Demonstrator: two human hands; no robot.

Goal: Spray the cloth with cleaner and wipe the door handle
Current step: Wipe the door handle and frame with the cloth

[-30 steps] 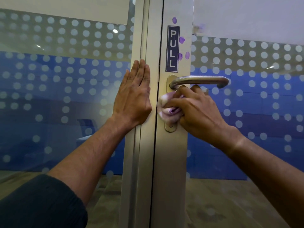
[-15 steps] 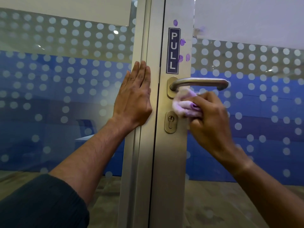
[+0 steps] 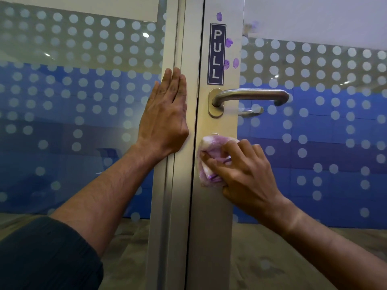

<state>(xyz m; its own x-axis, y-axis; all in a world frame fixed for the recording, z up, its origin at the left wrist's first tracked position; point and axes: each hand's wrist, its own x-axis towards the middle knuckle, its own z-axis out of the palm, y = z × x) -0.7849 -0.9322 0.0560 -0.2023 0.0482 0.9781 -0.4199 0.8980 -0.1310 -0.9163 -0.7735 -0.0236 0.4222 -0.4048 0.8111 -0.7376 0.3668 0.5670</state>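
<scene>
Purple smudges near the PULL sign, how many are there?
4 on the frame: one above the PULL sign at, one right of it, two lower. Another faint one marks the glass edge.

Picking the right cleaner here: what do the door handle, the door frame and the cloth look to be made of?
Door handle: brushed metal, likely stainless steel, with a soft satin sheen.
Door frame: pale matte metal, probably coated aluminium; flat, even finish.
Cloth: soft crumpled fabric or paper wipe, white stained purple; cannot tell which.
</scene>
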